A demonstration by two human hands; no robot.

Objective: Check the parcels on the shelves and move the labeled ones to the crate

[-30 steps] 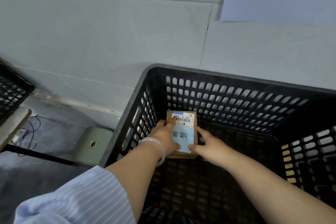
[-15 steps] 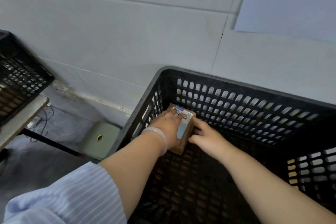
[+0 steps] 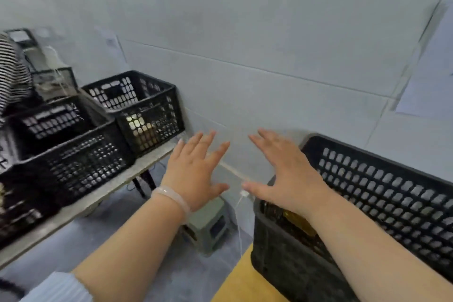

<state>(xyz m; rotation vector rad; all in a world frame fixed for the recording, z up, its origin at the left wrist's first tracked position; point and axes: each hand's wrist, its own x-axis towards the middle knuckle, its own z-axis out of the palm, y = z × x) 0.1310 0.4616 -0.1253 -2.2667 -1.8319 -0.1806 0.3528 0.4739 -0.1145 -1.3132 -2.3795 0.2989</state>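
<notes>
While the left hand (image 3: pixel 193 174) and right hand (image 3: pixel 286 179) are hovering spread and empty, a hasty reach is risking shoving the black lattice plastic basket (image 3: pixel 147 115) off the grey bench's (image 3: pixel 81 206) end.

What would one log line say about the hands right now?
left hand: open, empty | right hand: open, empty, above crate rim | parcel: inside crate

Both arms reach out to the front, side by side. The left hand (image 3: pixel 196 171) is up in the air with its back facing us. Its fingers are straight and spread a little, and its thumb points right. The right hand (image 3: pixel 291 176) looks the same, but its thumb points left. The two thumbs are near each other and do not touch. Both hands hold nothing.
</notes>
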